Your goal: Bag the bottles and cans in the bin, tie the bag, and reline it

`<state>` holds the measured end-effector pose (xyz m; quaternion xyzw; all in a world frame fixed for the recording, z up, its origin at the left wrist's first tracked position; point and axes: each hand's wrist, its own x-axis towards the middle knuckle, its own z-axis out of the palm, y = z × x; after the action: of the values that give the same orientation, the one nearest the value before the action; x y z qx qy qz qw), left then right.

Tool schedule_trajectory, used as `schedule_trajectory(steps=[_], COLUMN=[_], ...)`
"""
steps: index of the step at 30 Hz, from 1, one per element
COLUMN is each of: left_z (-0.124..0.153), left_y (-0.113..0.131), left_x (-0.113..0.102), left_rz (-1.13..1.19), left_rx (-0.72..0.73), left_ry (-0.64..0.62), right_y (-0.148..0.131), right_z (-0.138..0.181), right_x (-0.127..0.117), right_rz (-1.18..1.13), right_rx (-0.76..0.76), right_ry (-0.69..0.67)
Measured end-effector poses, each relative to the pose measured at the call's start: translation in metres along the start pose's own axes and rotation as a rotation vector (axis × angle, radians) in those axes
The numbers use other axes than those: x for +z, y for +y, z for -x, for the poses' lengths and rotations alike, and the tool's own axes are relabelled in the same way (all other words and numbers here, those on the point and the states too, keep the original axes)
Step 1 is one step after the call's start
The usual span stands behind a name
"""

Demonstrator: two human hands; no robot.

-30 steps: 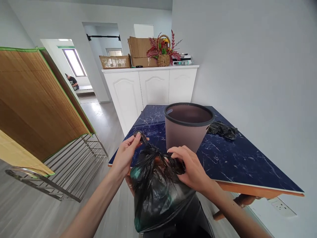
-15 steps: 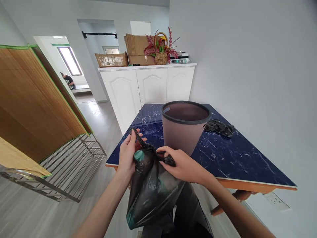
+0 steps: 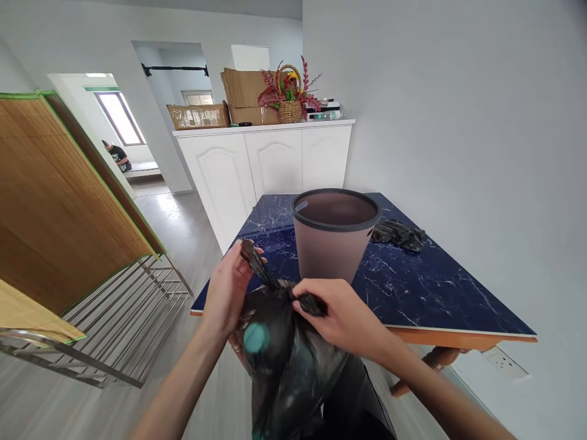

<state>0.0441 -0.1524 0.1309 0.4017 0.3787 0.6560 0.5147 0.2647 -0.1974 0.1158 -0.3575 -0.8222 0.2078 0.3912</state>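
Observation:
A filled black garbage bag (image 3: 293, 366) hangs in front of the table's near edge, its neck gathered and twisted at the top. Through the thin plastic a round teal thing shows. My left hand (image 3: 228, 284) grips one twisted end of the bag's top, which sticks up past the fingers. The other end is pinched in my right hand (image 3: 328, 308), between thumb and fingers, close by the knot-like gather. Just beyond my hands stands a mauve trash can (image 3: 330, 253) with a dark rim, upright on the table; no liner shows in it.
On the blue marble-patterned table (image 3: 440, 287) lies a crumpled black bag (image 3: 398, 235), right of the can. A white cabinet (image 3: 275, 159) behind carries cardboard boxes and a flower basket (image 3: 290, 110). At left stands a metal rack (image 3: 132, 330) with a bamboo mat. A person (image 3: 117, 156) sits in the far room.
The bag has turned and sunk lower, and its teal spot has moved down. My left hand has shifted left, drawing its twisted end longer. The view has swung slightly right.

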Motion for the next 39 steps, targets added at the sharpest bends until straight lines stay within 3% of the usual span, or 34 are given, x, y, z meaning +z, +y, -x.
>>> schedule_trajectory(steps=[3, 7, 12, 16, 21, 26, 30, 34, 39], left_z=[-0.007, -0.031, -0.052, -0.056, -0.058, -0.051, -0.05, -0.051, -0.051], left_y=[0.002, -0.019, -0.06, -0.082, -0.097, -0.099, -0.099, -0.102, -0.104], left_x=[-0.01, -0.031, -0.054, -0.068, -0.079, -0.085, -0.088, -0.089, -0.09], left_rz=[0.038, -0.07, -0.237, -0.4, -0.587, -0.725, -0.785, -0.85, -0.906], left_rx=[0.039, 0.037, 0.027, 0.027, 0.058, 0.119, 0.133, 0.158, 0.167], left_ry=[-0.001, 0.133, 0.191, 0.168, 0.074, -0.016, -0.032, -0.063, -0.074], right_y=[-0.017, -0.021, 0.008, 0.041, 0.098, 0.168, 0.212, 0.237, 0.245], right_z=[0.032, 0.07, 0.114, 0.127, 0.113, 0.105, 0.106, 0.11, 0.115], right_x=[-0.033, -0.095, -0.173, -0.21, -0.225, -0.234, -0.242, -0.248, -0.247], right_rz=[0.041, 0.195, 0.455, 0.652, 0.696, 0.531, 0.403, 0.323, 0.37], right_rx=[-0.008, 0.083, 0.421, 0.487, 0.349, 0.543, 0.646, 0.696, 0.738], right_ry=[0.081, 0.226, 0.375, 0.484, 0.627, 0.744, 0.733, 0.695, 0.669])
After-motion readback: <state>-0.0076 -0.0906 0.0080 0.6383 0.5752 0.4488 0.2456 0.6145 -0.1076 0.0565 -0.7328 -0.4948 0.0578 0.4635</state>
